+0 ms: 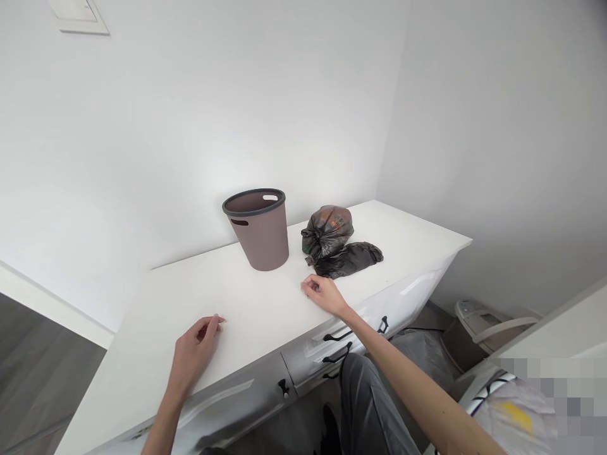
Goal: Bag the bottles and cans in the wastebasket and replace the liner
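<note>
My left hand (198,347) rests on the white cabinet top with its fingers loosely curled in and nothing in them. To the right, my right hand (323,293) also lies on the top, loosely closed and holding nothing. Just beyond it is a flattened black plastic garbage bag (351,259). Behind that sits a full, knotted black garbage bag (329,229), with reddish contents showing through. A brownish-mauve trash can (265,240) with a dark rim and handle slots stands upright to their left, apart from both hands.
The white cabinet (258,313) has a front edge with black drawer handles (337,352) below it. Walls close it in behind and on the right. A beige lidded appliance (484,335) with a carrying handle stands low at the right.
</note>
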Demonstrator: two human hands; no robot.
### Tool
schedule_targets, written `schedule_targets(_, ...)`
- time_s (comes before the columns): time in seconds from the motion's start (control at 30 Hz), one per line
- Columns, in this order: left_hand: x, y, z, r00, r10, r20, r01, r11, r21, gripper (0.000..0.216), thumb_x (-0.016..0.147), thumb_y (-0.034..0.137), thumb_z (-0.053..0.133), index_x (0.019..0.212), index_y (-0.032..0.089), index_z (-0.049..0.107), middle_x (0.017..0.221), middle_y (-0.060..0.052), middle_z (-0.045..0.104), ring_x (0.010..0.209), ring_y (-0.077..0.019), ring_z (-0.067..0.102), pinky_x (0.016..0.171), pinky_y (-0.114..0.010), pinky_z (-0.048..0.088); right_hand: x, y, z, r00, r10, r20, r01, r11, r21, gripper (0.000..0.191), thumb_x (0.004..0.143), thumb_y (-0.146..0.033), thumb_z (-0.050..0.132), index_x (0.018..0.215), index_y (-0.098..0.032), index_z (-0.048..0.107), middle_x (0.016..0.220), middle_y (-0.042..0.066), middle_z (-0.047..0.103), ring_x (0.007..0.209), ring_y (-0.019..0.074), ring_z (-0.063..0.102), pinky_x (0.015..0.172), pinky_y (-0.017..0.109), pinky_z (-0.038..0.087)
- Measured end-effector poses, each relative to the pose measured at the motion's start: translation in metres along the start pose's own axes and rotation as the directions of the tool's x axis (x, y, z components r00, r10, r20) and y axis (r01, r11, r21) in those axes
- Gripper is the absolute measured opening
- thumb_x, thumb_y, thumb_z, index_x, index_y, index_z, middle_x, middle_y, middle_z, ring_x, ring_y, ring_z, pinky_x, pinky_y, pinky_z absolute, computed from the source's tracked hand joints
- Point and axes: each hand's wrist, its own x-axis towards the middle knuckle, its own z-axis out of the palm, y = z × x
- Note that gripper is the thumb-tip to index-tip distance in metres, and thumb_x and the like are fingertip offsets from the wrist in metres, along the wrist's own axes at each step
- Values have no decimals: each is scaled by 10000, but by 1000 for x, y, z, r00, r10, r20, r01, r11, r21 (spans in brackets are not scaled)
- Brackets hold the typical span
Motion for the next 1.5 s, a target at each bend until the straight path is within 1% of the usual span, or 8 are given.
schedule_targets(0.17,1,-2,0,1000,22,-9,-22,1000,0,534,918,698,498,969,253,790,947,-48,785,880,-253,696,738,-302,507,1,1,1,1000,9,-6,-9,1000,-9,174,894,-331,569,821,-233,693,757,-9,733,698,167,648,705,276,467)
schedule_targets(0.5,1,3,-2,1000,-13,5,13,1000,14,528,907,712,494,945,267,774,939,-24,776,836,-238,684,743,-311,494,1,-2,0,1000,9,-12,-9,1000,0,158,881,-320,563,799,-238,670,726,-15,706,678,167,633,718,282,480)
schedule_targets(0.63,0,2,-1,999,-34,10,34,999,16,525,900,717,494,968,275,768,953,-17,775,857,-239,684,759,-312,491,0,-3,0,1000,8,-9,-8,1000,4,148,877,-305,563,804,-236,673,736,-12,715,692,170,641,725,283,486)
schedule_targets(0.83,0,3,0,1000,-11,-5,11,1000,16,519,895,704,499,934,267,776,926,-26,777,838,-242,690,747,-309,503,1,-4,-1,1000,12,-1,-12,1000,11,142,876,-293,556,810,-237,669,730,-12,717,690,169,648,739,279,489)
schedule_targets(0.97,-1,5,-1,1000,-6,-15,7,1000,21,522,893,702,505,952,265,783,919,-31,779,826,-243,691,720,-306,505,1,-4,-1,1000,19,6,-20,1000,13,140,877,-290,552,814,-239,665,735,-9,728,706,173,662,742,279,488)
schedule_targets(1.2,0,6,-2,1000,-6,-9,6,1000,28,524,894,703,498,939,262,778,925,-31,777,825,-239,686,724,-306,502,1,-4,-1,1000,26,3,-26,1000,14,131,874,-273,563,820,-235,676,732,-13,731,708,169,668,746,276,485)
schedule_targets(1.33,0,5,-2,1000,8,-4,-8,1000,26,540,900,713,499,946,253,778,934,-38,777,847,-242,689,735,-306,501,2,-2,0,1000,31,1,-31,999,15,132,876,-268,568,825,-232,684,733,-12,733,711,168,669,743,271,483)
schedule_targets(1.5,-2,7,-4,999,-10,39,9,1000,7,531,921,704,499,986,248,762,972,-37,773,911,-249,687,778,-317,494,3,-2,0,999,39,-4,-39,999,18,135,882,-259,566,841,-228,691,752,-6,742,730,169,679,757,265,492)
